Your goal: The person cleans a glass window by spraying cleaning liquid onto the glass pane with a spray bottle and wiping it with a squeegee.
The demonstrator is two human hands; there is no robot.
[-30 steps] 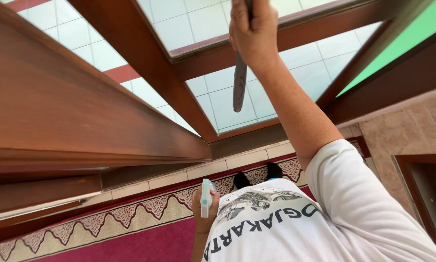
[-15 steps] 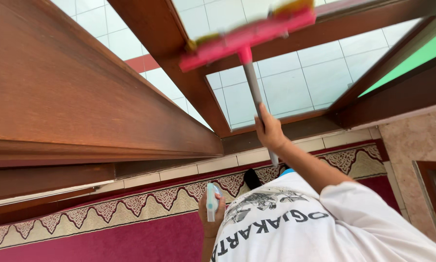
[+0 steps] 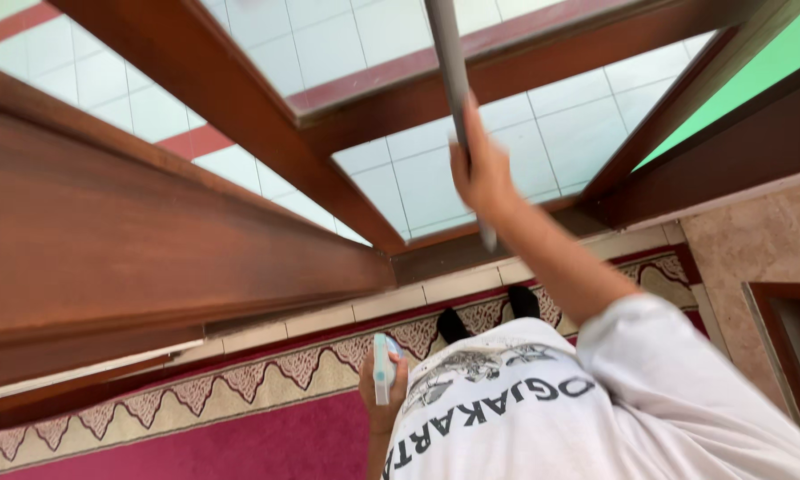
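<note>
My right hand (image 3: 482,178) is raised in front of me and closed around a grey pole (image 3: 444,53) that runs up out of the top of the view. The pole lies against a glass pane (image 3: 551,133) set in a dark wooden frame (image 3: 266,142). The pole's lower end (image 3: 487,238) sticks out below my fist. My left hand (image 3: 380,416) hangs low beside my white printed shirt (image 3: 542,418) and grips a small white and pale blue bottle (image 3: 382,363), held upright. The pole's head is out of view.
A broad brown wooden panel (image 3: 133,240) fills the left side. Below lie a magenta carpet (image 3: 240,444) with a patterned border, a tiled strip and my dark shoes (image 3: 453,324). A beige tiled wall (image 3: 755,240) and a green surface (image 3: 755,71) are on the right.
Half a second ago a pink squeegee head showed at the top of the pole; it has since gone out of view as my right hand rose along the glass. The left hand has barely moved.
</note>
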